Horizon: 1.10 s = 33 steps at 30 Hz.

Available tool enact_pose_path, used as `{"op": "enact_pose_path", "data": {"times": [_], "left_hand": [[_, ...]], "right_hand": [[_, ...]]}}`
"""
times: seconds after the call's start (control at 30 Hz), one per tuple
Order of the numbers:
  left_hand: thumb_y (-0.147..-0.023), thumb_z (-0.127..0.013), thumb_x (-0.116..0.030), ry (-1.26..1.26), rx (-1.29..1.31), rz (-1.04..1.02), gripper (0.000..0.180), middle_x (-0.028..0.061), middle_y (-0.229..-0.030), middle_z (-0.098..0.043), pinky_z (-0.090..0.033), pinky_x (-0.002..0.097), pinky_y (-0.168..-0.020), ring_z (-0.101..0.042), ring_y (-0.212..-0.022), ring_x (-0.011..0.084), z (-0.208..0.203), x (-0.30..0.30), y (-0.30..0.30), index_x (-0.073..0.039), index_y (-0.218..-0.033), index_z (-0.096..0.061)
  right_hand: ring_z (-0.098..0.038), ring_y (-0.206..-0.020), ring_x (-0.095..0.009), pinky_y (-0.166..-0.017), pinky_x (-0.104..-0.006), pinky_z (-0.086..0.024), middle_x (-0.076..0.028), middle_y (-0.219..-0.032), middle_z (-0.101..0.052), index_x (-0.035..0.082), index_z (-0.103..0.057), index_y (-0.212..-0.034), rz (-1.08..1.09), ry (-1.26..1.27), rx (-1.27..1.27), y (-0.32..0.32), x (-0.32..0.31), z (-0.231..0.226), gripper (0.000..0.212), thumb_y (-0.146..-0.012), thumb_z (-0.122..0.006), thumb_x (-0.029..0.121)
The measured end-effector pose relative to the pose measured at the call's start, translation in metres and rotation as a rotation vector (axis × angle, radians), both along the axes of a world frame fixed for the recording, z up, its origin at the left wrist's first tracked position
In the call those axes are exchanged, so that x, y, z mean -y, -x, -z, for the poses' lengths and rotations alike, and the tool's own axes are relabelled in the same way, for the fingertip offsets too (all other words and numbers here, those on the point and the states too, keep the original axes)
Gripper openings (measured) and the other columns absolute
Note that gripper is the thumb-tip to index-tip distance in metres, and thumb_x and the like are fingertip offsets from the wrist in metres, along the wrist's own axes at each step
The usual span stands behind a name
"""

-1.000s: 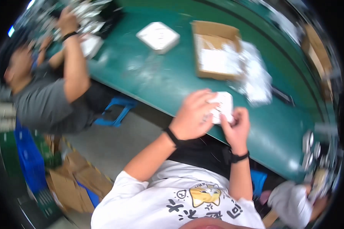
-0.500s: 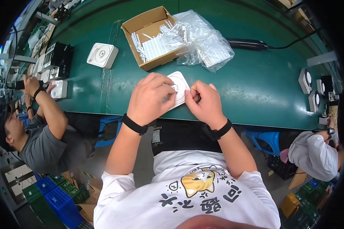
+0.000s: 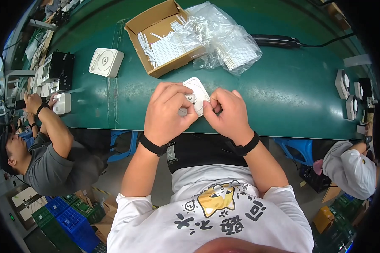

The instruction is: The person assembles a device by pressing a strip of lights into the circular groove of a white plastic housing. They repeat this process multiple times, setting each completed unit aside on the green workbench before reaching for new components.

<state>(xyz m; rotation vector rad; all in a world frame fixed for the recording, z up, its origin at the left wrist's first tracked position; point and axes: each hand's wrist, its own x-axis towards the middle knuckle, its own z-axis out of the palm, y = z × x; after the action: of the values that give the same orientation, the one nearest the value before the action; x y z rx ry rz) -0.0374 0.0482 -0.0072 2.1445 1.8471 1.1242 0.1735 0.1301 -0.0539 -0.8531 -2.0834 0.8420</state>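
Observation:
A small white square device point(image 3: 196, 84) with rounded corners and a round disc marking is at the near edge of the table, partly covered by my hands. My left hand point(image 3: 168, 107) curls over its left side, with fingers near the small hub at its middle and the thumb low along its near side. At the right edge of the device, my right hand point(image 3: 228, 110) is closed in a pinch, thumb tip against the rim. Whatever lies between those right fingers is too small or hidden to make out.
Beyond my hands stands an open cardboard box point(image 3: 150, 63) with white strips and sheets. Clear plastic bags point(image 3: 228, 40) spill over its right side. A similar white device point(image 3: 106, 62) lies to the left; a black tool point(image 3: 276, 41) with a cable lies behind. A co-worker point(image 3: 50, 156) sits left.
The view has shifted slightly. The fingers of my left hand have moved a little on the device, exposing more of its hub. My right hand keeps its pinch at the edge.

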Motion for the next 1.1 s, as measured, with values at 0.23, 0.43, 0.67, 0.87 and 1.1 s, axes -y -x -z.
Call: {"op": "enact_pose_path", "data": {"times": [0.23,0.43,0.67,0.87,1.1], "left_hand": [[-0.08,-0.094,-0.001,0.096,0.078,-0.005,0.022,0.0114,-0.133,-0.083,-0.062,0.0467,-0.107,-0.076,-0.127,0.0373,0.0,-0.003,0.001,-0.007,-0.088,-0.074],[-0.088,-0.1,-0.009,0.357,0.413,0.052,0.032,0.0152,-0.145,-0.075,-0.057,0.0476,-0.118,-0.07,-0.138,0.0376,-0.001,-0.019,0.039,-0.006,-0.109,-0.076],[-0.087,-0.104,-0.017,0.321,0.527,0.186,0.037,0.0151,-0.134,-0.075,-0.058,0.0453,-0.119,-0.072,-0.132,0.0352,0.045,-0.022,0.044,-0.01,-0.114,-0.08],[-0.091,-0.099,-0.021,0.32,0.533,-0.121,0.028,0.0135,-0.138,-0.072,-0.048,0.0518,-0.127,-0.066,-0.138,0.0381,0.038,-0.009,-0.018,-0.013,-0.109,-0.08],[-0.095,-0.094,-0.021,0.289,0.665,-0.222,0.031,0.0167,-0.148,-0.068,-0.043,0.0533,-0.134,-0.061,-0.146,0.0418,0.05,-0.015,-0.039,-0.013,-0.12,-0.078]], "right_hand": [[-0.057,-0.062,-0.021,-0.072,-0.04,-0.039,0.001,-0.072,-0.057,0.014,-0.057,-0.088,0.011,0.001,0.002,-0.003,-0.002,0.0,0.032,-0.1,-0.087,0.016],[-0.056,-0.063,-0.023,-0.072,-0.0403,-0.039,0.0,-0.072,-0.057,0.013,-0.057,-0.089,0.0,0.001,-0.003,0.005,-0.005,-0.002,0.032,-0.1,-0.087,0.016],[-0.054,-0.083,-0.023,-0.077,-0.0377,-0.046,-0.009,-0.097,-0.059,0.004,-0.061,-0.1,-0.008,0.044,-0.058,-0.009,0.0,0.017,0.019,-0.106,-0.079,0.003],[-0.063,-0.13,-0.038,-0.104,-0.0448,-0.054,-0.022,-0.151,-0.062,0.005,-0.067,-0.133,0.024,0.013,-0.008,-0.018,0.026,-0.005,0.036,-0.1,-0.083,0.008],[-0.047,-0.162,-0.05,-0.127,-0.058,-0.047,-0.03,-0.181,-0.045,0.006,-0.056,-0.165,-0.013,-0.102,0.194,-0.009,0.027,-0.025,0.086,-0.091,-0.096,0.021]]}}
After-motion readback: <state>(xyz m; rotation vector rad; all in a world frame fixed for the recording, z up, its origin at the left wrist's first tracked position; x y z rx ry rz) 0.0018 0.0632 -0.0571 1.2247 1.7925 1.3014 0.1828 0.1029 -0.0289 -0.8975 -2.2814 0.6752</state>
